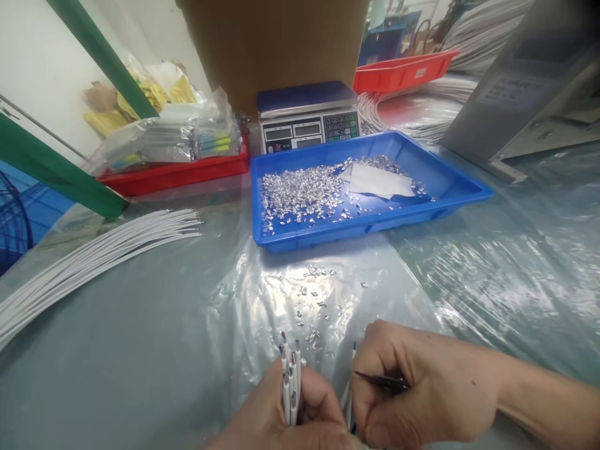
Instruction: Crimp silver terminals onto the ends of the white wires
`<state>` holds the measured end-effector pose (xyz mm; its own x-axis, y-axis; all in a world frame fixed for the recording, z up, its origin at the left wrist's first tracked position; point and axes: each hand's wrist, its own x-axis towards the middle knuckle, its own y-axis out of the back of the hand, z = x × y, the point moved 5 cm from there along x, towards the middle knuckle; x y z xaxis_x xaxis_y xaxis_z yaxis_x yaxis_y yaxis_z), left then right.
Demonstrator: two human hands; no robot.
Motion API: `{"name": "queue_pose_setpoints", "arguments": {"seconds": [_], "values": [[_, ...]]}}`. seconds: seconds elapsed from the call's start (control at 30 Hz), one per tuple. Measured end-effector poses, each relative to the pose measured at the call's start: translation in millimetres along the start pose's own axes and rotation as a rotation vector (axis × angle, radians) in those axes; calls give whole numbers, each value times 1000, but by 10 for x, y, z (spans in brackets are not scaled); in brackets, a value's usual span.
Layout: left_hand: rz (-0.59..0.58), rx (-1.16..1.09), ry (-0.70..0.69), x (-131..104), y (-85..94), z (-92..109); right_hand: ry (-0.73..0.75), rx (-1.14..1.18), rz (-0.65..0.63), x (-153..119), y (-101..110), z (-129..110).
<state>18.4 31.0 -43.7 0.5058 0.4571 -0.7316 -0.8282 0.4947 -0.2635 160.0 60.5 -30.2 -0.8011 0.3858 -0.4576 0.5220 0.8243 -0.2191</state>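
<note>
Terminals [315, 306] scattered before blue tray [450, 206]

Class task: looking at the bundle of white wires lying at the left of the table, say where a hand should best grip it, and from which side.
Probably grip the white wires from above, just behind their fanned tips, where they lie close together and parallel on the plastic sheet; at the tips they splay apart.

Glossy, wrinkled clear plastic sheet [469, 275] over the table; smooth blue plastic tray [450, 181] holding shiny metal bits [304, 190]; matt white plastic-sheathed cables [94, 253]; brown matt cardboard box [272, 44].
</note>
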Motion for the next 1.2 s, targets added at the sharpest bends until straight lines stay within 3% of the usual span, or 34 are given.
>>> {"name": "queue_pose_setpoints", "arguments": {"seconds": [0.23,0.33,0.47,0.7,0.93,1.2], "values": [[-26,32,-31,18,-20,21,37,-34,-21,-36,-40,-36],[-40,51,-47,28,-29,31,111,-151,-7,-56,-62,-110],[-42,64,-59,46,-30,37,267,-374,77,-76,-94,-183],[-36,43,-49,15,-46,41,242,-520,260,-119,-111,-162],[-53,-6,-71,17,-63,83,230,-288,143,-56,-106,-129],[-57,-22,-66,-7,-40,99,-29,23,112,-4,-101,-16]]}}
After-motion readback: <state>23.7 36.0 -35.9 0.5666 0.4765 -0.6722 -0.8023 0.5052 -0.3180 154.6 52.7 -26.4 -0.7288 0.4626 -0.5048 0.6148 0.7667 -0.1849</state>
